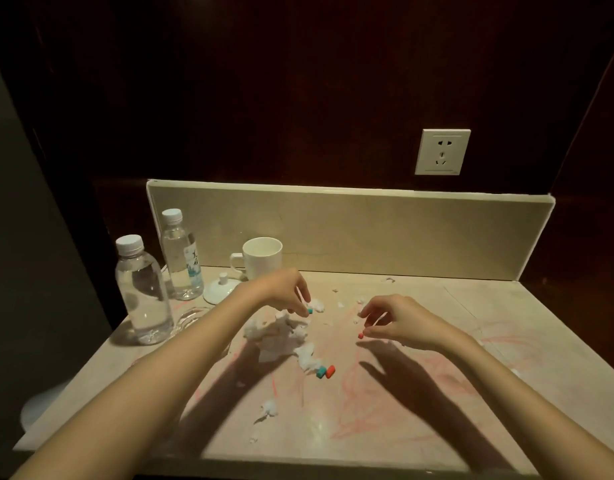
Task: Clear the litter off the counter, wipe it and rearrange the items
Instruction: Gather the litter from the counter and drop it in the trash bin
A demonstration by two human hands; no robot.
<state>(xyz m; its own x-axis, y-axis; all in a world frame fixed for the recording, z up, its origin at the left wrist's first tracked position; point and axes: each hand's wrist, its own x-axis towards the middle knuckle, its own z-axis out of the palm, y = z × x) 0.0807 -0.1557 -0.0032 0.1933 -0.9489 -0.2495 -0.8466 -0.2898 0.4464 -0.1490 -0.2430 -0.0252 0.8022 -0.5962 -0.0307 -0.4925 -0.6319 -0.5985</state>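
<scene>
Beige stone is forming the counter (489, 327), and pink crayon-like scribbles (368, 403) are showing across its middle and right portions. Your left hand (285, 289) is hovering above the centre of the counter, with its fingertips pinching a small teal piece (310, 310). Your right hand (399, 320) is hovering to the right of it, thumb and forefinger pinching a small red piece (360, 336); the remaining fingers are curling loosely. The two hands are staying apart from each other.

Litter is lying as follows:
- Crumpled white tissue (281, 337) is sitting in a heap directly below your left hand, with torn edges and a shredded look.
- A second teal piece (321, 372) and a second red piece (330, 371) are lying side by side, touching, just beside the near edge of that heap.
- A small tissue scrap (268, 408) is lying nearer to you, apart from the heap.
- Fine white shreds (340, 303) are lying scattered between your hands and toward the backsplash (368, 230).

At the far left, two clear water bottles with white caps are standing upright: the near bottle (143, 292) without a visible label, the far bottle (181, 258) labelled. A white mug (260, 258) is standing upright against the backsplash, and a white lid (219, 291) is resting on the counter in front of it. A clear glass dish (191, 317) is sitting beside the near bottle. A white wall socket (442, 152) is showing on the dark panel above.
</scene>
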